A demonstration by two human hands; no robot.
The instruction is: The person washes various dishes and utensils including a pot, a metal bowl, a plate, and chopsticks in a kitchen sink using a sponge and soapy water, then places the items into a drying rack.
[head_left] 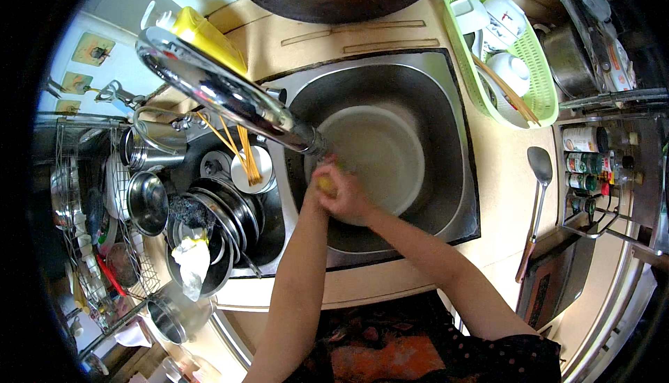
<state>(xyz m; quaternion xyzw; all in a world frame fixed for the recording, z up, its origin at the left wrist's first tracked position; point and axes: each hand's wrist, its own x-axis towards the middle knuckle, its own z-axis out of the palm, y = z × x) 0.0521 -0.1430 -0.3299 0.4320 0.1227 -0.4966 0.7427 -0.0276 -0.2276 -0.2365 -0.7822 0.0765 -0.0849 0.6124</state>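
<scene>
Kitchen counter of pale stone, a steel sink (456, 195) set into it under a chrome tap (223, 94): the person's left hand (322, 186) and right hand (350, 198) meet below the spout, clasped together around a small yellow object (325, 184), mostly hidden, perhaps a sponge or soap. It looks light and likely wet and slippery, best pinched firmly from both sides. Beneath sits a wide pale basin (390, 153). Stacked steel dishes (223, 216) fill the left bowl.

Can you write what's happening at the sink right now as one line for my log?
hands: left hand and right hand together under faucet | held: small yellow thing | below: pale basin in sink
</scene>
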